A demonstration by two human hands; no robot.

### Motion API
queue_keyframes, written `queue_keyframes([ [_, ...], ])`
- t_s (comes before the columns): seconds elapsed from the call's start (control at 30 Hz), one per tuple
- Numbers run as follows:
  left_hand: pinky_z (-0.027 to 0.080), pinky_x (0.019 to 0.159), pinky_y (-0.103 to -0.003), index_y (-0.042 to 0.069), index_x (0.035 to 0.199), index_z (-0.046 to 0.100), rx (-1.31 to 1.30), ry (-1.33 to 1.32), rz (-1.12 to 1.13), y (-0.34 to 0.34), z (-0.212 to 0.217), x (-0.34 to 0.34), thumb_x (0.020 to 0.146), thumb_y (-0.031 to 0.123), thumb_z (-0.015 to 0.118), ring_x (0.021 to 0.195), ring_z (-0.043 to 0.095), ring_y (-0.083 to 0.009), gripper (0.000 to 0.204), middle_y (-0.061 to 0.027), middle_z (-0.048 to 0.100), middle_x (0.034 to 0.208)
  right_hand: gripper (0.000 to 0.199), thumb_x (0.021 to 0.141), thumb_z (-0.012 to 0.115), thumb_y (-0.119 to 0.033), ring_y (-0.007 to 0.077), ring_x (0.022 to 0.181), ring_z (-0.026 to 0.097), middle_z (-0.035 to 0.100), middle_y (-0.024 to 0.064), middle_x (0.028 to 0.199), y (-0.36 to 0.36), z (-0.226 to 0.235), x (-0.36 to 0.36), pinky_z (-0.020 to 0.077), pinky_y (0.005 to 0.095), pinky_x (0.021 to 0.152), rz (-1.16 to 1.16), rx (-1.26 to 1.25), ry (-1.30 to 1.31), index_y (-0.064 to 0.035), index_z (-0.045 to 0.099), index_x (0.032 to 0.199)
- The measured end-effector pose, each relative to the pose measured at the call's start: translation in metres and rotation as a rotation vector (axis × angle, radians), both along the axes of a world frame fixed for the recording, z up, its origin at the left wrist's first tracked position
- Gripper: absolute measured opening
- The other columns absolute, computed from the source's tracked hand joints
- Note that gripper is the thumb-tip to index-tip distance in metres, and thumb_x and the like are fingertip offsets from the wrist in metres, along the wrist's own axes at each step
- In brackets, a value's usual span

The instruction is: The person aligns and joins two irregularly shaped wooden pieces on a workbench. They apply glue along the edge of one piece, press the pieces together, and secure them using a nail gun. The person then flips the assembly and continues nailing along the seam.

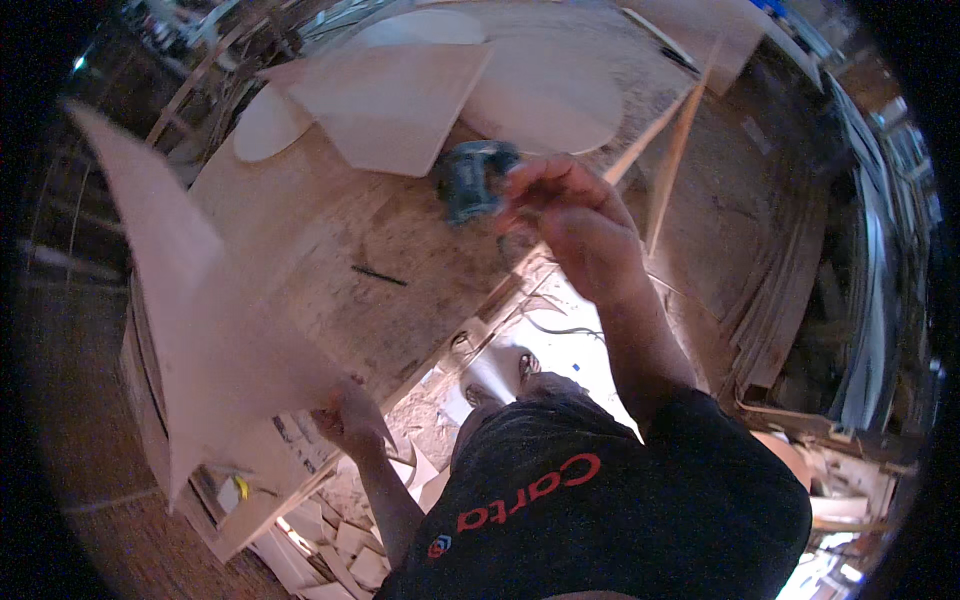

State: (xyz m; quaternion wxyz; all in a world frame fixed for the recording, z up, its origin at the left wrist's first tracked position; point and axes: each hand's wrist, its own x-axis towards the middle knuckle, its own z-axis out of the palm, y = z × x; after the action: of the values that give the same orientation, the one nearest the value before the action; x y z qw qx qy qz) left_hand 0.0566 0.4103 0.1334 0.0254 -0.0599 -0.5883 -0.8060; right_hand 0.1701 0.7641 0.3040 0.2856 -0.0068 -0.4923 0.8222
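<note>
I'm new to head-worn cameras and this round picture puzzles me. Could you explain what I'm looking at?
There is no robot here, just a person working bare-handed. The one picture comes from a fisheye camera on their head, looking down, so straight edges bend near the rim and the dark shirt fills the bottom.

The left hand holds a large, pale board with pointed ends. The right hand is at a dark teal tool; blur hides its exact kind and whether the fingers grip it.

On the dusty table lie a thin dark stick, an angular panel and a rounded panel.
</note>
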Motion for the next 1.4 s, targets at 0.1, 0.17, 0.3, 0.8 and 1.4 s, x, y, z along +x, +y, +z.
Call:
queue_keyframes([
  [0.1,0.055,0.076,-0.034,0.003,0.124,0.052,-0.003,-0.038,0.030,-0.006,0.006,0.001,0.094,0.014,0.067,0.087,0.066,-0.0216,0.036,-0.0119,0.066,0.103,0.044,0.084,0.071,-0.019,0.0173,0.087,0.063,0.066,0.0065,0.096,0.020,-0.069,-0.028,0.0503,0.0300,0.079,-0.337,0.155,-0.482,0.0008,0.061,0.122],
  [0.17,0.054,0.079,-0.034,0.003,0.126,0.051,-0.058,-0.063,0.029,-0.011,0.010,-0.006,0.095,0.017,0.066,0.089,0.065,-0.0206,0.037,-0.0118,0.065,0.104,0.042,0.087,0.070,-0.021,0.0154,0.085,0.061,0.067,0.0061,0.095,0.027,-0.112,-0.047,0.0494,0.0281,0.074,-0.288,-0.056,-0.659,0.0002,0.062,0.122],
  [0.3,0.053,0.079,-0.034,0.002,0.127,0.049,-0.202,-0.086,0.046,-0.027,0.020,-0.016,0.095,0.022,0.067,0.089,0.065,-0.0201,0.041,-0.0118,0.065,0.105,0.041,0.090,0.068,-0.023,0.0139,0.085,0.062,0.066,0.0053,0.100,0.044,-0.168,-0.102,0.0497,0.0287,0.080,-0.243,-0.084,-0.623,-0.0020,0.061,0.125],
  [0.8,0.055,0.069,-0.034,-0.001,0.129,0.046,-0.335,-0.234,0.517,0.018,0.027,0.024,0.097,0.024,0.063,0.081,0.064,-0.0202,0.044,-0.0129,0.063,0.099,0.033,0.083,0.073,-0.024,0.0320,0.090,0.067,0.067,0.0130,0.088,0.209,-0.250,-0.327,0.0550,0.0439,0.077,-0.288,-0.302,-1.009,-0.0023,0.067,0.107],
  [1.4,0.056,0.068,-0.033,0.001,0.131,0.046,-0.322,-0.170,0.558,0.047,0.035,0.028,0.097,0.016,0.062,0.081,0.066,-0.0220,0.041,-0.0150,0.066,0.100,0.016,0.086,0.070,-0.008,0.0226,0.088,0.069,0.067,0.0123,0.103,0.213,-0.212,-0.327,0.0615,0.0372,0.076,0.322,-0.446,-0.188,-0.0020,0.060,0.097],
])
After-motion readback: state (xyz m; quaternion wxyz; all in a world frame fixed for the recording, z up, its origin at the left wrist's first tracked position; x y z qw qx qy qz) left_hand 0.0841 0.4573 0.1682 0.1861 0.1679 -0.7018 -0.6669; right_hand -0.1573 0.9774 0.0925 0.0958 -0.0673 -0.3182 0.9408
